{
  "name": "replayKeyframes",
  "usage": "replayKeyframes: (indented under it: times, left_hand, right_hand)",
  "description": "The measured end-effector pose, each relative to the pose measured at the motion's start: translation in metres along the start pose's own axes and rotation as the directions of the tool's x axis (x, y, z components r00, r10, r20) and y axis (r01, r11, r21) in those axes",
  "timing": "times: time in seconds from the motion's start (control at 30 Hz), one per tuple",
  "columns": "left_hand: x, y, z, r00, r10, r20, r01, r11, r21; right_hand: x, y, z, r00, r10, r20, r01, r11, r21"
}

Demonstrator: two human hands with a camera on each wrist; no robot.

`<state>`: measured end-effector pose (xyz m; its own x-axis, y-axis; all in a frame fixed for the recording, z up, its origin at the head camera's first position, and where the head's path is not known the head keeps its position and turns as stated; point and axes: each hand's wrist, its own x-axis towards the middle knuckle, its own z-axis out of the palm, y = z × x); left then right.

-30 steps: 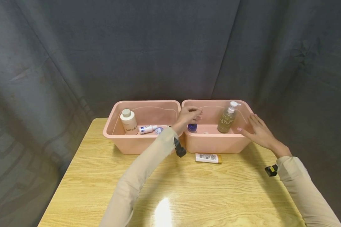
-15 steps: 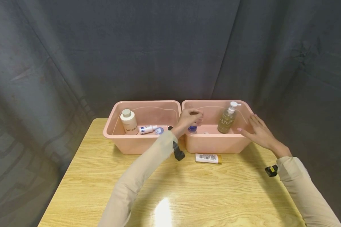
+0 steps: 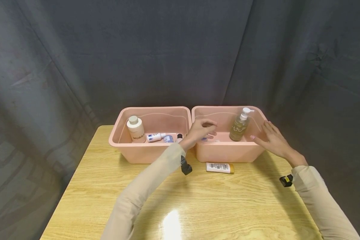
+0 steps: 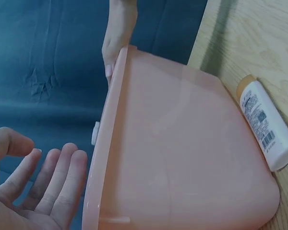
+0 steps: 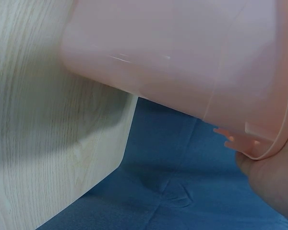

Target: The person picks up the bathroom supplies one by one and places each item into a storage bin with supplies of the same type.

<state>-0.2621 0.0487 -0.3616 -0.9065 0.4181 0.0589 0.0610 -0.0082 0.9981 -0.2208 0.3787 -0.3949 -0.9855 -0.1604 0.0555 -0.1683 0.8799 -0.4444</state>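
Observation:
My left hand (image 3: 200,130) hovers over the left end of the right pink bin (image 3: 225,153), fingers loosely bent and nothing between them. The left wrist view shows the same hand (image 4: 38,191) beside the bin's rim, thumb apart from the fingers. Under it a blue item (image 3: 204,138) lies in the bin, mostly hidden. My right hand (image 3: 273,139) rests on that bin's right rim, fingers extended and thumb spread inward. A pump bottle (image 3: 239,128) with greenish liquid and a white pump stands inside, near the right hand.
The left pink bin (image 3: 144,154) holds a white bottle (image 3: 136,129), a small white-and-blue tube (image 3: 154,137), a blue-labelled item (image 3: 168,138) and a black-capped bottle (image 3: 179,136). A white tube with a yellow cap (image 3: 218,167) lies on the wooden table (image 3: 228,206). Dark curtains hang behind.
My left hand has shifted slightly down and to the right, its fingers loosening. The black-capped bottle in the left bin now shows more. The right hand stays put.

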Motion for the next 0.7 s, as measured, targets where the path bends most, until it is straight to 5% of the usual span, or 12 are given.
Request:
replayKeyframes:
  times: [0.2, 0.47, 0.7]
  left_hand:
    - [-0.004, -0.005, 0.006, 1.0, 0.023, 0.003, -0.024, 0.998, 0.05]
    - [-0.011, -0.008, 0.011, 0.99, 0.132, 0.048, -0.135, 0.989, 0.066]
    - [-0.02, -0.008, 0.014, 0.972, 0.221, 0.08, -0.233, 0.95, 0.209]
  right_hand:
    - [-0.001, 0.0, 0.001, 1.0, 0.01, 0.006, -0.01, 1.0, 0.006]
    - [-0.001, 0.001, 0.002, 1.0, 0.008, 0.001, -0.008, 1.0, -0.002]
    - [0.0, 0.001, 0.001, 1.0, 0.003, -0.003, -0.003, 1.0, -0.004]
